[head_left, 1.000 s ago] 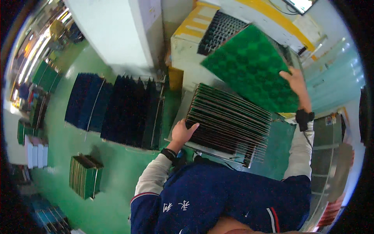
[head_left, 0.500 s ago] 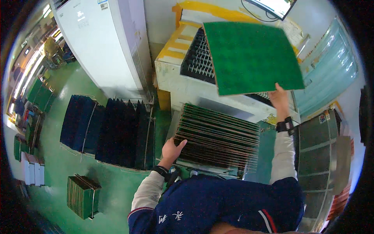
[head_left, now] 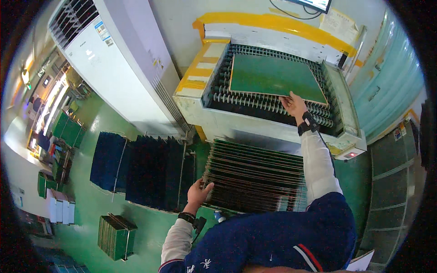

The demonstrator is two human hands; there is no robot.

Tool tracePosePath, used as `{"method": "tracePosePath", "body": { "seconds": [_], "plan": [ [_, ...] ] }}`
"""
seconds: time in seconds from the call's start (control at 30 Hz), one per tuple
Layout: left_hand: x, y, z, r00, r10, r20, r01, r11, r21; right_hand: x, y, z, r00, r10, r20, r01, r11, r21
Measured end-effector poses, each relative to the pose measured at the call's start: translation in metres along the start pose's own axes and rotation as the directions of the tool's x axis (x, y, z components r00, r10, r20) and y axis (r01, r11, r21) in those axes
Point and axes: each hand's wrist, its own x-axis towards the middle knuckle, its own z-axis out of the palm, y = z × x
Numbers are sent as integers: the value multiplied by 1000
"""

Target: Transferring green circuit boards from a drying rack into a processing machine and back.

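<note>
A flat green panel (head_left: 275, 75) lies tilted a little across the spiked roller bed (head_left: 255, 103) of a pale machine. My right hand (head_left: 295, 105) pinches its near edge, fingers at the rim. Below the machine stands a rack of upright green panels (head_left: 255, 152), their thin edges side by side. At its left end my left hand (head_left: 199, 193) grips the edge of one panel between thumb and fingers; the exact fingertip contact is partly hidden. Each wrist wears a black band.
A tall white air conditioner (head_left: 107, 68) stands left of the machine. Racks of dark panels (head_left: 152, 173) and a small panel rack (head_left: 116, 236) stand on the green floor. A grey shelf rack (head_left: 393, 182) and clear plastic curtain (head_left: 387, 82) are at right.
The raised green panel has come down onto the rollers, with my right hand still at its near edge. My left hand stays at the rack's left end. The head view has shifted.
</note>
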Motion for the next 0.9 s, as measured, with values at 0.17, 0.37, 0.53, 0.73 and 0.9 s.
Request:
{"method": "tracePosePath", "body": {
  "seconds": [0.17, 0.37, 0.53, 0.73, 0.9],
  "plan": [
    [1, 7, 0, 999, 4, -45, -2, 999, 42, 6, -16, 12, 993, 95, 72, -31, 793, -608],
    [0, 21, -1, 997, 11, -77, -3, 995, 99, 28, 2, 23, 727, -365, 581, 403, -458, -792],
    [-1, 26, -5, 997, -31, -71, 37, 995, 89, 45, 18, 33, 817, -268, 512, 333, -506, -796],
    [5, 20, -1, 994, 13, -107, -2, 995, 101, 90, -7, 39, 823, -231, 519, 340, -532, -776],
    [11, 17, 2, 993, 38, -112, -29, 996, 86, 120, -16, 34, 832, -257, 491, 303, -532, -791]
  ]
}}
